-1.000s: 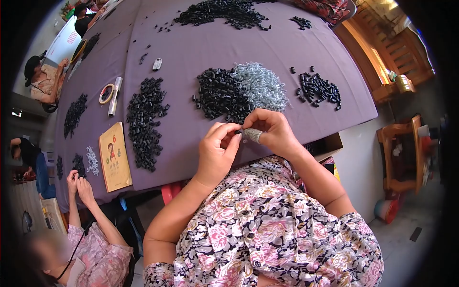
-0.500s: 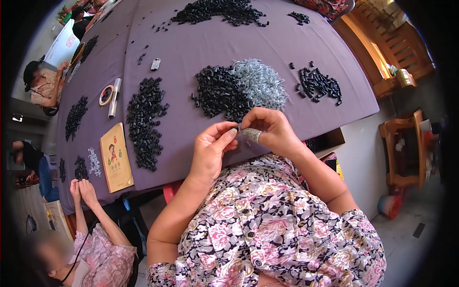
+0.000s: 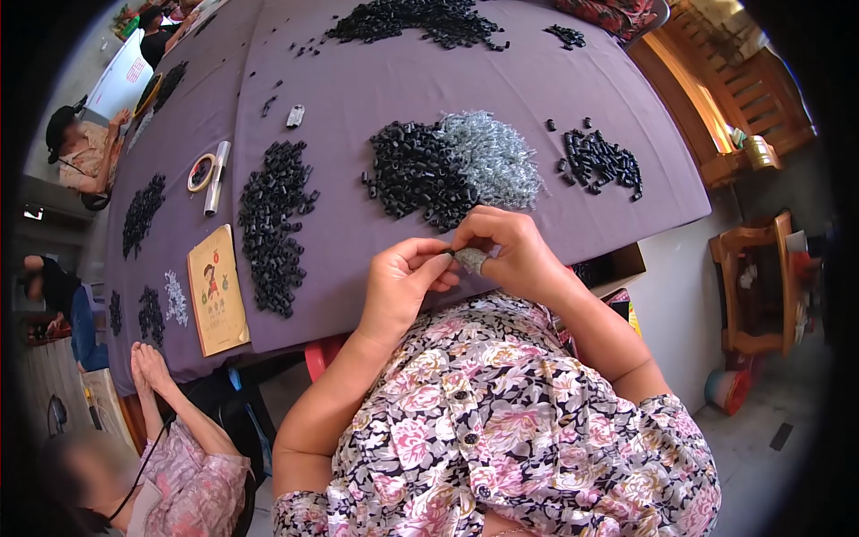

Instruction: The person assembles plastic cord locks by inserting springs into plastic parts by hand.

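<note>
My left hand [image 3: 403, 282] is closed in a pinch on a small black piece [image 3: 448, 253], near the table's front edge. My right hand [image 3: 510, 243] meets it fingertip to fingertip; a greyish wrap [image 3: 472, 260] covers one of its digits. Whatever the right fingers grip is hidden between the hands. Just beyond them lies a heap of short black tubes [image 3: 416, 170], touching a heap of small clear pieces [image 3: 490, 159] on its right. A long pile of black tubes [image 3: 273, 228] lies to the left.
Farther right on the purple cloth [image 3: 358, 89] is a smaller black pile [image 3: 599, 163]. At left are a booklet [image 3: 217, 291], a tape roll [image 3: 201, 173] and a clear roll [image 3: 216, 179]. A co-worker [image 3: 192, 465] sits at lower left; a wooden chair [image 3: 756, 286] stands right.
My hands stay together, with the left fingers closing in around the black piece. The co-worker's hands at lower left have drawn back from the small black pile and come palm to palm.
</note>
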